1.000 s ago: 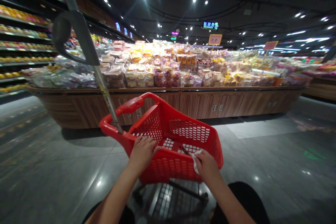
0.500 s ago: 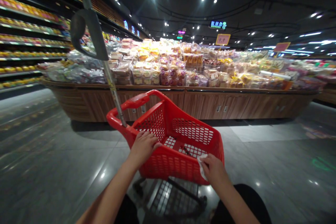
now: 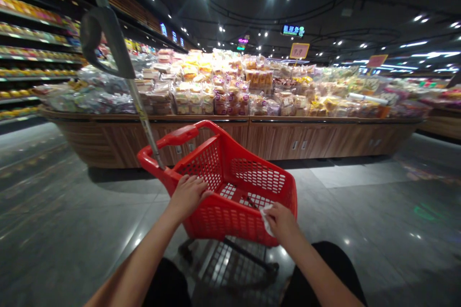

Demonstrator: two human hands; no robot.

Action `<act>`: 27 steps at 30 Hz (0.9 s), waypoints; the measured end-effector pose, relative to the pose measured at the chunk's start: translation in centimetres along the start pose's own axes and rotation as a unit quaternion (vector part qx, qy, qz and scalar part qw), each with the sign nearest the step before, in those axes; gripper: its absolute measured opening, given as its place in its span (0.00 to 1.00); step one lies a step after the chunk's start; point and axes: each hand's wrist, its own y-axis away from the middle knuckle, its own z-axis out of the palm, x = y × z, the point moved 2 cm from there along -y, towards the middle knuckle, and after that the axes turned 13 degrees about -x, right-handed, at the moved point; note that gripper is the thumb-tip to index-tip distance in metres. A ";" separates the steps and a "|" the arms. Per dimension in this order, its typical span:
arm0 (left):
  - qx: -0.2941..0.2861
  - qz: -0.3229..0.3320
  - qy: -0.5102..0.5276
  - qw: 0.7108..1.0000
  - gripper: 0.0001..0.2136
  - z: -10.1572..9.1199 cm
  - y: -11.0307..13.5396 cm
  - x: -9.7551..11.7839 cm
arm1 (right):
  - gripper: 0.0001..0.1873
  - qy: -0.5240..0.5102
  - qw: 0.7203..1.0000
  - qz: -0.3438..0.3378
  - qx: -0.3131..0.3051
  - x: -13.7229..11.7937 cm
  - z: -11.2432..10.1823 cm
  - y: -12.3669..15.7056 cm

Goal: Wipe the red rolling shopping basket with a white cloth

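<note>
Along the far left, stocked shelves [image 3: 36,53] run back into the store, their rows facing the aisle, likely so that passers-by can see every pack. Next comes a tilted pole [image 3: 143,122] with a dark loop [image 3: 117,43] on it; its foot meets the red cart [image 3: 223,223] at the handle [image 3: 178,135] end, which presumably keeps it up. The cart stands side-on, close before the person's dark-clothed legs [image 3: 169,283], so that its long near rim lies within easy reach of both hands. The left hand [image 3: 189,196] lies palm down over that rim toward the handle end, perhaps to steady the cart; how hard its fingers press cannot be told. Inside the cart rests a small dark thing [image 3: 251,202], too unclear to name. Farther right, the right hand [image 3: 283,220] pinches a white wipe [image 3: 267,222] at the near rim, letting part of it hang down; whether the wipe touches the plastic is hard to tell. Beyond the cart, a wooden stand [image 3: 309,139] stretches on to the right, heaped with bagged food [image 3: 259,88], probably for display, while a price sign [image 3: 299,51] rises above, apparently to be read from afar.
</note>
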 end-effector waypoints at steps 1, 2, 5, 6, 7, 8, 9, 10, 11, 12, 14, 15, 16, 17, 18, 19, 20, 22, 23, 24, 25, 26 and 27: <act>-0.004 0.001 -0.005 1.000 0.11 0.1 0.0 -0.1 | 0.12 0.006 1.000 0.009 -0.006 1.3 -0.2 0.7; -0.008 0.001 -0.012 1.000 0.12 0.2 0.0 -0.2 | 0.12 0.014 1.000 0.017 -0.013 2.4 -0.4 1.3; -0.017 0.001 -0.030 0.999 0.12 0.4 0.0 -0.2 | 0.13 0.014 1.000 0.019 -0.018 3.2 -0.5 1.5; -0.016 0.000 -0.031 0.999 0.12 0.5 -0.1 -0.2 | 0.13 0.003 1.000 0.016 -0.010 2.7 -0.4 1.2; -0.016 0.000 -0.030 0.999 0.12 0.4 -0.1 -0.2 | 0.13 -0.009 1.000 0.010 0.001 1.9 -0.2 0.7; -0.015 0.000 -0.027 1.000 0.13 0.4 -0.1 -0.2 | 0.13 -0.021 1.000 0.002 0.013 1.0 -0.1 0.2; -0.015 0.001 -0.023 1.000 0.13 0.4 -0.1 -0.2 | 0.12 -0.028 0.999 -0.006 0.022 0.1 0.1 -0.2; -0.015 0.001 -0.020 1.000 0.13 0.3 -0.2 -0.3 | 0.12 -0.031 0.999 -0.016 0.026 -0.6 0.2 -0.6; -0.015 0.002 -0.018 1.000 0.13 0.2 -0.1 -0.4 | 0.12 -0.031 0.999 -0.027 0.025 -1.1 0.3 -0.8; -0.016 0.003 -0.016 1.000 0.13 0.1 -0.1 -0.5 | 0.12 -0.026 0.999 -0.035 0.019 -1.2 0.3 -0.8; -0.016 0.003 -0.014 1.000 0.12 0.0 -0.1 -0.8 | 0.13 -0.007 0.999 -0.036 -0.003 -0.4 0.1 -0.3; -0.017 0.004 -0.013 1.000 0.12 -0.1 0.0 -1.1 | 0.13 0.005 0.999 -0.027 -0.016 0.4 0.0 0.2; -0.019 0.004 -0.012 1.000 0.13 -0.1 0.0 -1.4 | 0.13 0.015 0.999 -0.015 -0.028 1.5 -0.3 0.7; -0.023 0.004 -0.010 1.000 0.13 -0.2 0.0 -1.7 | 0.13 0.023 0.999 -0.002 -0.038 2.7 -0.6 1.3; -0.030 0.006 -0.006 1.000 0.13 -0.2 0.0 -2.1 | 0.14 0.026 0.999 0.008 -0.043 3.9 -0.9 1.9; -0.037 0.010 -0.002 0.999 0.14 -0.2 0.0 -2.4 | 0.14 0.022 0.999 0.016 -0.039 5.0 -1.3 2.3; -0.044 0.013 0.003 0.999 0.13 -0.3 0.0 -2.7 | 0.13 0.011 0.999 0.018 -0.024 5.9 -1.6 2.7; -0.037 0.006 0.006 0.999 0.11 -0.6 0.0 -2.7 | 0.13 -0.024 0.999 0.008 0.035 6.8 -2.1 3.3; -0.024 -0.002 0.004 1.000 0.09 -0.8 0.0 -2.3 | 0.13 -0.044 0.997 0.000 0.069 6.8 -2.1 3.5; -0.005 -0.011 0.002 1.000 0.07 -0.9 0.0 -1.5 | 0.14 -0.063 0.993 -0.007 0.095 6.6 -2.0 3.6; 0.015 -0.017 0.003 1.000 0.07 -1.1 0.0 -0.4 | 0.14 -0.080 0.991 -0.017 0.106 6.1 -1.7 3.6; 0.027 -0.011 0.010 1.000 0.07 -1.0 0.0 1.1 | 0.14 -0.095 0.990 -0.028 0.103 5.5 -1.2 3.6; 0.038 -0.003 0.029 0.999 0.07 -0.9 0.0 2.9 | 0.13 -0.111 0.989 -0.039 0.095 4.9 -0.7 3.6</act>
